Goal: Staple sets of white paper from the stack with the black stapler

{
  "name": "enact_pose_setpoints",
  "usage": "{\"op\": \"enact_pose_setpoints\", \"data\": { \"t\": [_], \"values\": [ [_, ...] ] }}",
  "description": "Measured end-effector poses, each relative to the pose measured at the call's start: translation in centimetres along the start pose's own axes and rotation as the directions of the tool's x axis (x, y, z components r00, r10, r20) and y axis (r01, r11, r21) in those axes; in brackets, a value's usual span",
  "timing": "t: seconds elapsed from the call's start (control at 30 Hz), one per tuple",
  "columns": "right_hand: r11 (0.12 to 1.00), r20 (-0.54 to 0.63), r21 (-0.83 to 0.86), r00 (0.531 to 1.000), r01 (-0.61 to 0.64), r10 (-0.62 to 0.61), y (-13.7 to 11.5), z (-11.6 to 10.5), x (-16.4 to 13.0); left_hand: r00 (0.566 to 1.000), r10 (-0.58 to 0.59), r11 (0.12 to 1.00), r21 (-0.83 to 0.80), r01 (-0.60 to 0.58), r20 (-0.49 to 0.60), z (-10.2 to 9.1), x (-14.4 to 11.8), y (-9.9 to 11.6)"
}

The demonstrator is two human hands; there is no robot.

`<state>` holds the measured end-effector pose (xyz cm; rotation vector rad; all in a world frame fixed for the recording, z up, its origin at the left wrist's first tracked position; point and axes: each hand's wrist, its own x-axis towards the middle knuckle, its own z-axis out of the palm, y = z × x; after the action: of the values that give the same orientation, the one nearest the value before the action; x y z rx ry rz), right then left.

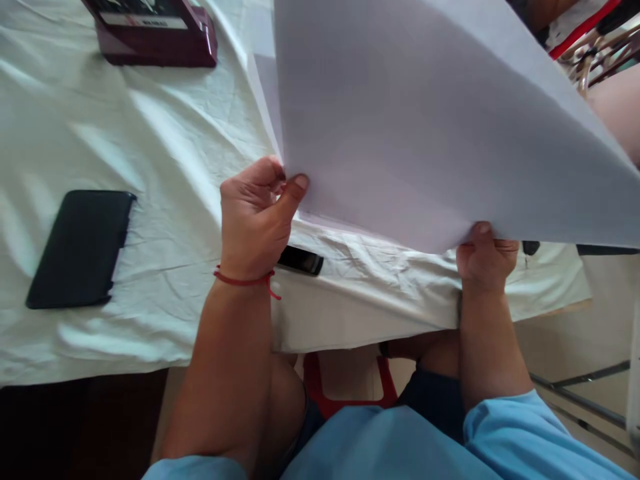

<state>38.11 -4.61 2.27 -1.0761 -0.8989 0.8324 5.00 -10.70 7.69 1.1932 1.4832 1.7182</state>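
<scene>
A large white sheet of paper (420, 113) is lifted above the table and fills the upper right of the head view. My left hand (255, 217) pinches its lower left corner between thumb and fingers; a red string sits on that wrist. My right hand (483, 257) grips the sheet's lower edge further right, thumb on top. A second paper edge (260, 80) shows just behind the sheet on the left.
The table wears a creased white cloth (165, 160). A black flat case (80, 247) lies at the left, a dark red box (155, 33) at the top left. A small black device (301, 260) rests by my left wrist. A red stool (345, 387) is below.
</scene>
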Motion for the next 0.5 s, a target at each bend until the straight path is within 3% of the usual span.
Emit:
{"op": "enact_pose_setpoints", "data": {
  "t": [0.07,0.3,0.4,0.5],
  "values": [
    [1.0,0.01,0.004,1.0,0.005,-0.005,-0.33,-0.21,0.04,1.0,0.016,1.0,-0.013,-0.016,0.011,-0.24,-0.04,0.17],
    [0.997,0.102,-0.001,0.991,-0.081,0.081,-0.5,-0.38,-0.26,0.962,-0.206,0.976,-0.031,0.215,0.181,-0.3,0.22,-0.04],
    [0.992,0.06,-0.053,0.991,-0.116,0.12,-0.26,0.0,-0.37,0.96,-0.219,0.972,-0.049,0.23,0.175,0.06,0.22,-0.12],
    [0.996,-0.02,-0.046,0.997,-0.078,0.077,-0.11,0.02,-0.37,0.978,-0.177,0.98,-0.075,0.186,0.113,-0.14,0.21,-0.02]
  ]
}}
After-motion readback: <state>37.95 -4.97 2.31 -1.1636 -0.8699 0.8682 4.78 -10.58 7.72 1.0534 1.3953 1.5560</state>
